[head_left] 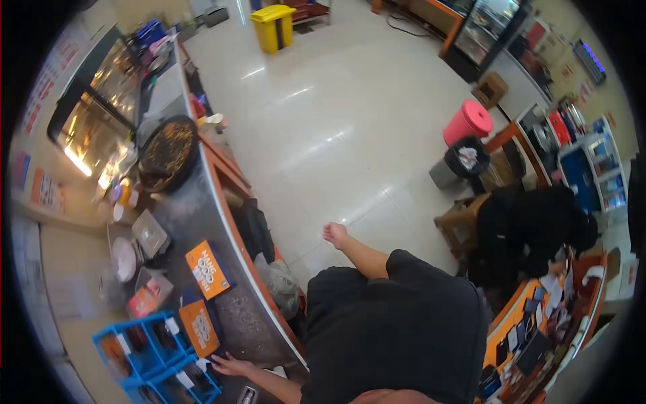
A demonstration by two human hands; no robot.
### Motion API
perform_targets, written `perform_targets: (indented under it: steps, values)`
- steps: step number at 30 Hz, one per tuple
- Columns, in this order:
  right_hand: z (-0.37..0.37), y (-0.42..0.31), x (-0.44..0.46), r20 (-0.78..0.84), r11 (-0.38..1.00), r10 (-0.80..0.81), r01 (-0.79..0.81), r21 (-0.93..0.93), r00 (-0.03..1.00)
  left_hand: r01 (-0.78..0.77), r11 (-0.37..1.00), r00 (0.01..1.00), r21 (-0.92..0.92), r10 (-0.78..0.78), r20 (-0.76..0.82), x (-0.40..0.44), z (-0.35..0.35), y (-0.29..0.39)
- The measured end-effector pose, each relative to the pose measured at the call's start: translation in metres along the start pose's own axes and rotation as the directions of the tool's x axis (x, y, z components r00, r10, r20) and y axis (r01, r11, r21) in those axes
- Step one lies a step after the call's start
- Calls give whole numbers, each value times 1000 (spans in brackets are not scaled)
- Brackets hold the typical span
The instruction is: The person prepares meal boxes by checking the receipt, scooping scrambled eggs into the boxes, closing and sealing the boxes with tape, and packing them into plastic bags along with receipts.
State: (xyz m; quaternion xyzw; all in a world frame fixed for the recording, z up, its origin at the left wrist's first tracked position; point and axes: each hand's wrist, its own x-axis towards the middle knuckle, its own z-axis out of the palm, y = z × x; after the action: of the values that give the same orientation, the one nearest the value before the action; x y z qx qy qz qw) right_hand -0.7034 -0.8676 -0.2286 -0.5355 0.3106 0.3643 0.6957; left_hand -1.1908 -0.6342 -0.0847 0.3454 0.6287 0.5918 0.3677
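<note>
Left hand [232, 365]: fingers spread at the nearer orange box [199, 328], between blue rack [149, 372] and counter's [243, 326] floor-side edge; contact unclear. Right hand [334, 234] hangs free, can't tell grip. Box likely handles best by its sides.

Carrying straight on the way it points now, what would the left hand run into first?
Most likely the nearer orange box, whose end lies just off the left hand's fingertips. Depth is unclear, though, so the blue rack might come first.
</note>
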Motion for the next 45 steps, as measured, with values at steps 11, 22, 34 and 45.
perform_targets:
  steps: [11,22,34,45]
  values:
    - [-293,-271,-44,-650,429,-538,838,337,537,-11,998,1000,54,10,13,-8,9,19]
    - [118,22,-91,923,581,20,747,-324,385,-22,998,998,60,25,-50,-71,-48,5]
    - [236,174,-254,955,378,249,924,57,-161,-121,901,885,416,288,-366,-132,3,23]
    - [269,157,-208,731,377,674,901,-213,-109,6,994,979,111,16,-203,-141,-2,27]
